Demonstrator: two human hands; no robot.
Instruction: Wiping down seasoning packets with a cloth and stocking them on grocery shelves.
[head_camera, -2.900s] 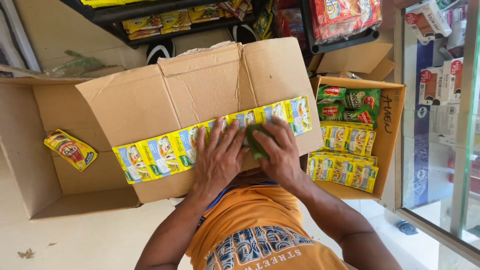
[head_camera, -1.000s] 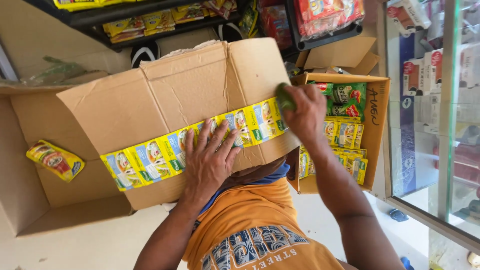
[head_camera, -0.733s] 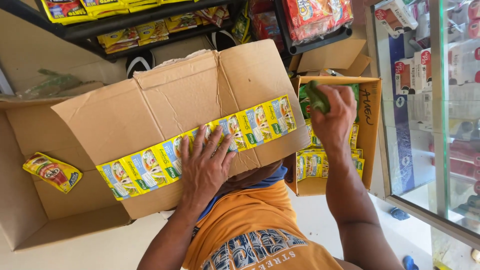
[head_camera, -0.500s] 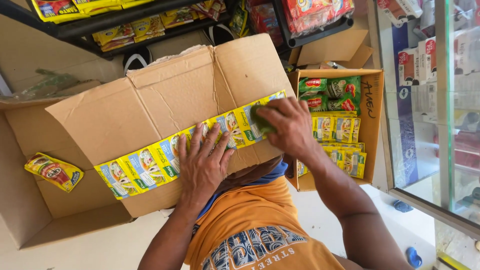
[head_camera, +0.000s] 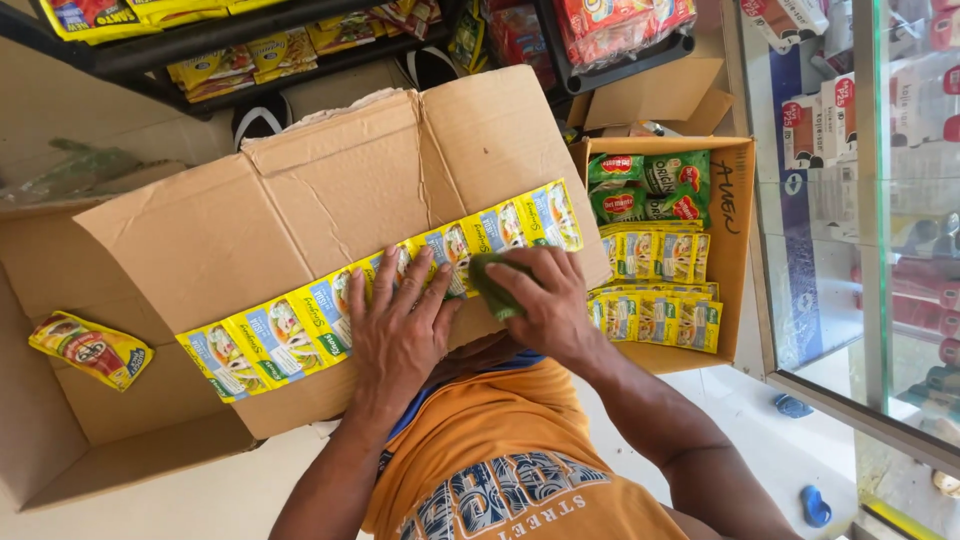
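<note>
- Your left hand (head_camera: 400, 330) lies flat, fingers spread, pinning the long yellow sachet strip (head_camera: 300, 325) at frame centre.
- Right hand (head_camera: 545, 300) fingers curl round a green sachet (head_camera: 492, 280); looks light, floppy, slippery, so pinch the edges.

Left hand (head_camera: 400, 335) flat on sachet strip (head_camera: 380, 295), right hand (head_camera: 545, 300) gripping green cloth (head_camera: 497, 283) atop cardboard flap (head_camera: 330, 200).

The strip of sachets (head_camera: 380, 300) is yellow with blue-and-green panels. The cloth (head_camera: 497, 285) is plain green. The flattened carton (head_camera: 300, 210) is brown. The loose packet (head_camera: 90, 348) is yellow and red. The shirt (head_camera: 500, 460) is orange with navy lettering.
</note>
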